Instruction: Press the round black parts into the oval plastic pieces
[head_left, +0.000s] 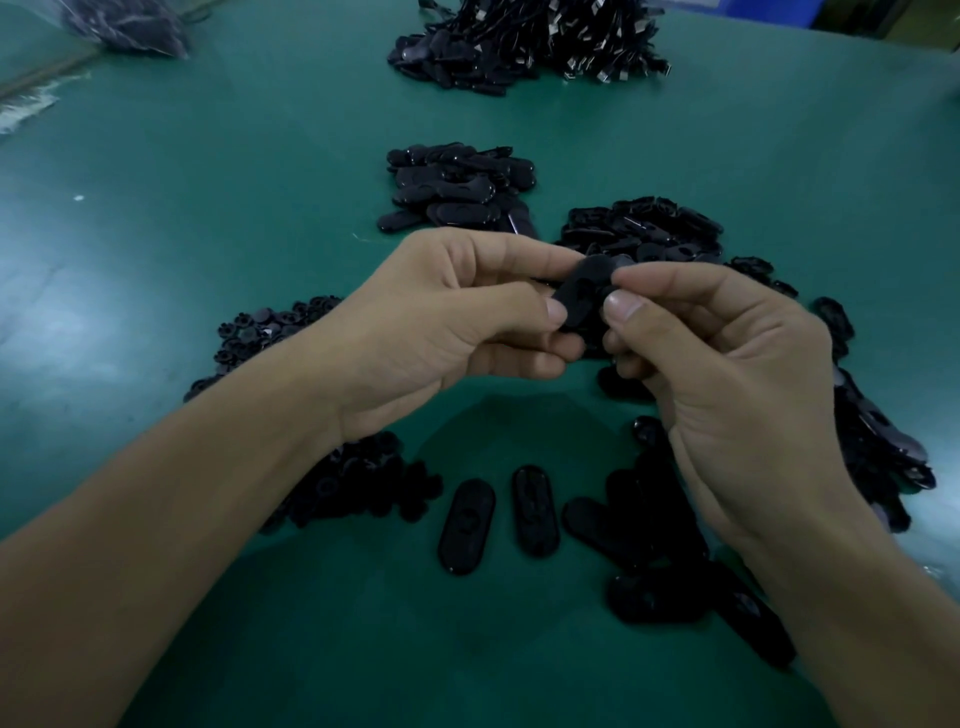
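Forearms, two, entered from the lower corners of the frame over a green table.

Loose oval pieces, two, lay side by side, apart, at lower centre. Right of them an uncounted heap of ovals ran under the right wrist and up the right edge.

Round black parts, one heap, showed in two patches either side of the left forearm, at centre left; number too great to count.

Left hand, one: thumb and forefinger pinched the left end of a single oval piece, raised above the table at mid-frame. Right hand, one: thumb and forefinger pinched the same piece at its right end. Whether a round part sat under those fingertips could not be told.

Piles of ovals beyond the hands, two: centre pile and right-hand pile, near each other.

Far heap, one, top centre: ovals with dark cords and pale metal tips.

Plastic bag, one, upper left, with dark contents.
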